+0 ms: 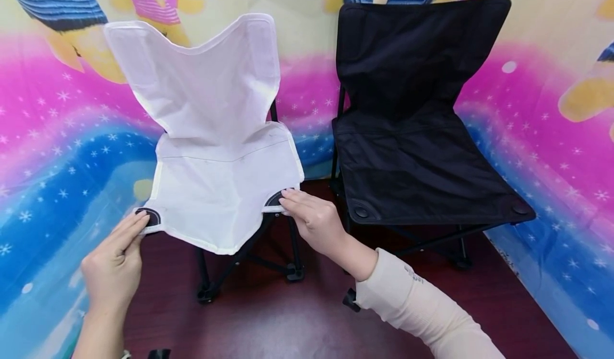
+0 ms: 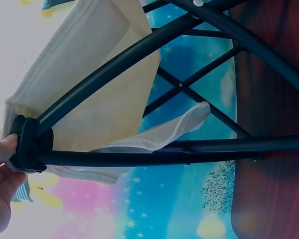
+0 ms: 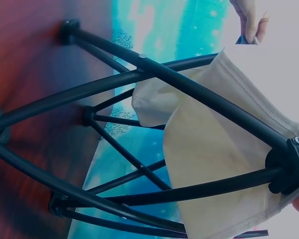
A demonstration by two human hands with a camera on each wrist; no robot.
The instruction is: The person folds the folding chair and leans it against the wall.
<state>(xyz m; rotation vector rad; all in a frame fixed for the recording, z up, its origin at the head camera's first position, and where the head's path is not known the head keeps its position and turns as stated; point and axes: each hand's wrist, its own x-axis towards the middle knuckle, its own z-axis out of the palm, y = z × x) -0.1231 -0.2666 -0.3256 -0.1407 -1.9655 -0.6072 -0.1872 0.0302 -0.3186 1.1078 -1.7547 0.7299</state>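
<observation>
A white folding chair (image 1: 216,188) stands at the left in the head view, its fabric seat sagging at the front edge. My left hand (image 1: 112,263) pinches the seat's near left corner, by a black corner patch (image 1: 153,218). At the near right corner my right hand (image 1: 318,220) grips beside a matching patch (image 1: 274,199). From below, the left wrist view has thumb and fingers on a black plastic joint (image 2: 29,144) where frame tubes meet. The right wrist view has another joint (image 3: 287,167), with the right hand's fingers partly cut off at the edge.
A black folding chair (image 1: 408,162) stands close by on the right. Behind both hangs a colourful printed cloth (image 1: 307,82). The dark red wooden floor (image 1: 288,321) lies below, with black chair feet (image 1: 295,272) on it.
</observation>
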